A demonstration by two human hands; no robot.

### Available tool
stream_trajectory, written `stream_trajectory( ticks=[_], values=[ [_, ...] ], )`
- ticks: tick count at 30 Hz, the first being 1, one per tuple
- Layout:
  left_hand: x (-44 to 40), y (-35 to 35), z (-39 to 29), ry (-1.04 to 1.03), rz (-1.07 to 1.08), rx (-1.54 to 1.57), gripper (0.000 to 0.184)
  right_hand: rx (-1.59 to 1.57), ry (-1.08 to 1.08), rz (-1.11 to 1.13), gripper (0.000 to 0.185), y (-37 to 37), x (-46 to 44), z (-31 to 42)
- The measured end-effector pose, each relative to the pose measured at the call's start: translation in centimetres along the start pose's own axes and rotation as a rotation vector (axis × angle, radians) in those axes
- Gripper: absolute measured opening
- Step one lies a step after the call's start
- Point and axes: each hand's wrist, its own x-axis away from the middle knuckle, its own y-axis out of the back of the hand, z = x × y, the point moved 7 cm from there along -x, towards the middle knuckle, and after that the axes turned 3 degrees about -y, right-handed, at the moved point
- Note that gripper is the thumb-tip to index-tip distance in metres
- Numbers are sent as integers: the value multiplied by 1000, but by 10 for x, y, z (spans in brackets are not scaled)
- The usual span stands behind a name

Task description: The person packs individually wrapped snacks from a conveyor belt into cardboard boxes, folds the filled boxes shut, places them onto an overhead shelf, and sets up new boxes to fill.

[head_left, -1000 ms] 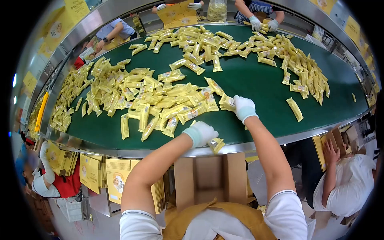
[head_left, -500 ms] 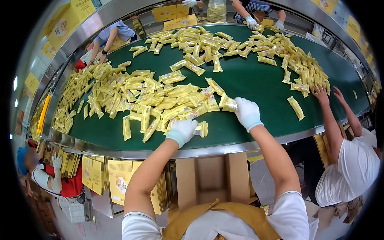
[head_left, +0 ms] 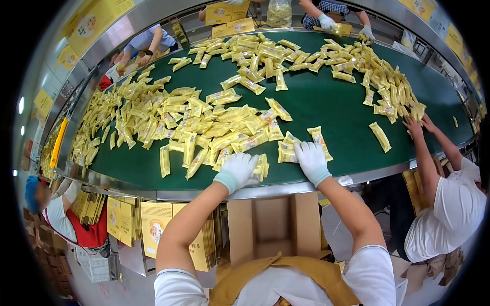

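Glossy, printed yellow packets (head_left: 230, 128) lie heaped on the green belt (head_left: 331, 112). At its near edge: left hand (head_left: 238, 170), fingers curled; right hand (head_left: 310, 159), fingers slightly parted over a packet; neither grip can be told. Below belt: yellow boxes (head_left: 155, 229), open brown carton (head_left: 241, 229).

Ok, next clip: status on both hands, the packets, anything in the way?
Left hand at a packet, grip unclear. Right hand over more packets, grip unclear. Nothing visibly blocking either; co-worker's hands well off to the right.
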Motion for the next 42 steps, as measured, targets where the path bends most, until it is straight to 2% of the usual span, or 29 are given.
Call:
stream_trajectory(
  ticks=[2, 3, 5, 9, 12, 13, 16, 17, 18, 20, 24, 25, 26, 28, 29, 32, 33, 36, 37, 40, 42],
  values=[
    [15, 12, -12, -141, -89, -62, 92, -194, -17, 7, 68, 39, 10, 6],
    [17, 13, -14, -148, -21, -98, 96, -187, -26, 2, 76, 39, 14, 9],
    [19, 11, -11, -118, -43, -94, 98, -172, -49, -13, 94, 38, 18, 12],
    [15, 20, -9, -13, 36, -52, 106, -264, -223, 389, 98, 13, 1, -9],
    [17, 15, -12, -26, -120, -28, 113, -161, -212, 661, 93, 11, -10, -7],
    [17, 5, -10, -44, -111, 4, 113, -154, -204, 577, 83, 10, -10, -6],
    [15, -11, -5, -57, -50, 65, 113, -373, -443, 552, 82, 26, -20, -30],
    [16, -12, -5, -35, -12, 62, 114, -512, -533, 544, 84, 44, -25, -43],
    [16, -13, -4, -12, 27, 57, 115, -460, -670, 433, 91, 36, -23, -63],
    [11, -6, 1, 20, -7, 180, 118, -549, -832, 466, 97, 15, -18, -97],
    [-17, 29, 15, 161, -124, 584, 111, -569, -916, 574, 106, -15, 1, -106],
    [-32, 27, 22, 188, -68, 661, 108, -576, -908, 669, 106, -14, 4, -99],
    [-42, 24, 27, 201, -85, 539, 109, -615, -925, 614, 102, -28, 10, -100],
    [-57, 13, 35, 230, -116, 296, 109, -467, -807, 654, 99, -5, 1, -84],
    [-61, 9, 32, 241, -25, 186, 107, -421, -741, 650, 97, 4, -2, -74],
    [-55, 10, 22, 219, -11, 155, 104, -270, -436, 558, 89, 15, -1, -46],
    [-51, 10, 19, 174, -57, 142, 100, -273, -338, 503, 81, 20, 0, -37],
    [-34, 12, 11, 150, 42, 178, 103, -272, -116, 399, 77, 32, 1, -18],
    [-28, 11, 10, 178, 46, 221, 100, -341, -136, 510, 78, 22, 4, -17],
    [-15, 18, -2, 183, 24, 160, 100, -319, -83, 558, 90, 31, 5, -10],
    [-14, 11, -4, 161, -55, 54, 106, -249, -66, 447, 100, 31, 11, -3]
  ],
)
